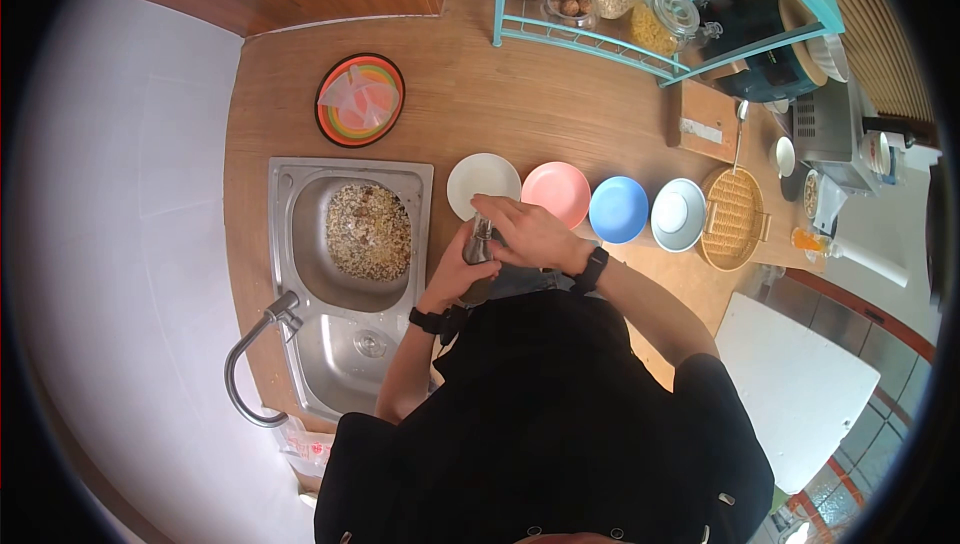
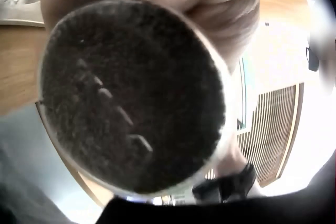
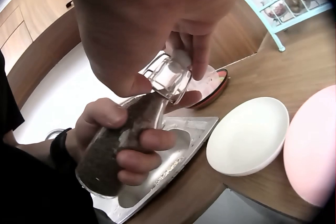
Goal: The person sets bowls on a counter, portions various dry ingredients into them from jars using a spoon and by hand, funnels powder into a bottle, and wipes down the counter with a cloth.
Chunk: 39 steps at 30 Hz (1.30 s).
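A glass bottle point(image 3: 123, 145) with dark contents and a wire clip at its neck is tilted between the two hands. The left hand point(image 3: 131, 150) wraps its fingers around the body of the bottle. At the top, the right hand point(image 3: 157, 35) pinches the wire clip and stopper point(image 3: 170, 74). Seen from the head, the left hand point(image 1: 462, 266) and right hand point(image 1: 535, 234) meet just below the white bowl point(image 1: 484, 184). The round dark base of the bottle point(image 2: 134, 98) fills much of the left wrist view.
Left of the hands, a double sink point(image 1: 425, 234) holds a mass of pale and dark bits. Pink point(image 1: 556, 195), blue point(image 1: 618, 210) and pale point(image 1: 679, 214) dishes line up beside a woven basket point(image 1: 733, 214). A turquoise rack point(image 1: 590, 44) with jars stands behind; a colourful plate point(image 1: 398, 104) lies behind the sink.
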Each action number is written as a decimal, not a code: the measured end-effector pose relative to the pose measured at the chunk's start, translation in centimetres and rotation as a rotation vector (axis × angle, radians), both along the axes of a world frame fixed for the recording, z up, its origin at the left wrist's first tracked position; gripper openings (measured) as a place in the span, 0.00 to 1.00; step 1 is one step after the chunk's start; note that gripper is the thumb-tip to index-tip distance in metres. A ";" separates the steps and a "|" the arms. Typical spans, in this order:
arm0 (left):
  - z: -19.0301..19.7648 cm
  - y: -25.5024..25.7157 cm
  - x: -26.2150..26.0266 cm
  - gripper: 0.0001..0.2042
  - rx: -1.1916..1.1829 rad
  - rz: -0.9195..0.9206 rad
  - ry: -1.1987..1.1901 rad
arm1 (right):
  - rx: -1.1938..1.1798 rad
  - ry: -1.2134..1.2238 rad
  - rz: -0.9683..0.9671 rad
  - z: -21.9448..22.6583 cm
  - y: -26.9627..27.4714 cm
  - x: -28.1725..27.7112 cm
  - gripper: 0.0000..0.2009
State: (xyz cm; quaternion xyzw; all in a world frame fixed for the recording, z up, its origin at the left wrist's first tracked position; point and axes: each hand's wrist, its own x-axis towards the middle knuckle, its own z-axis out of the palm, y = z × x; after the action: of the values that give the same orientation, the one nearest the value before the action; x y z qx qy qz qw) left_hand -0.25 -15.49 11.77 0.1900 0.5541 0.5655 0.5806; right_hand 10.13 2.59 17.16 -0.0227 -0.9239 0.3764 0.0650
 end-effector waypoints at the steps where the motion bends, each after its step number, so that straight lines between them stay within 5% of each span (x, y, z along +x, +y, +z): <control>1: 0.5 -0.2 -0.4 0.34 0.004 -0.014 -0.135 | 0.001 0.001 0.001 -0.2 0.3 0.3 0.30; 5: 0.9 -0.6 -1.0 0.31 -0.002 -0.089 -0.326 | 0.099 0.022 0.031 -0.2 0.6 0.7 0.33; 12: 2.8 0.1 -0.1 0.30 -0.061 -0.078 -0.317 | 0.244 0.080 0.080 0.2 1.0 0.6 0.32; 19: 2.5 0.1 0.1 0.32 -0.074 -0.057 -0.152 | 0.252 0.037 0.111 1.0 0.6 0.6 0.33; 28: 2.4 0.1 -0.5 0.27 -0.066 -0.164 0.053 | 0.466 0.095 -0.085 0.2 -1.9 0.7 0.30; 30: 1.8 -0.3 -0.4 0.27 -0.065 -0.234 0.186 | 0.431 -0.082 0.025 -0.5 -1.0 0.7 0.29; 34: 2.5 -0.2 0.1 0.26 -0.072 -0.206 0.133 | 0.303 -0.055 0.094 0.9 0.3 0.6 0.28; 39: 1.0 -0.2 0.4 0.25 -0.015 -0.131 0.214 | -0.099 -0.069 -0.098 0.7 1.1 0.8 0.21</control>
State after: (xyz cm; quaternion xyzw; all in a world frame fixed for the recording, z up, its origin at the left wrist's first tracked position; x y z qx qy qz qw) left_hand 0.20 -15.71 12.82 0.2808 0.6035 0.4988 0.5551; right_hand 10.89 3.67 17.83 -0.0840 -0.9036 0.4171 0.0499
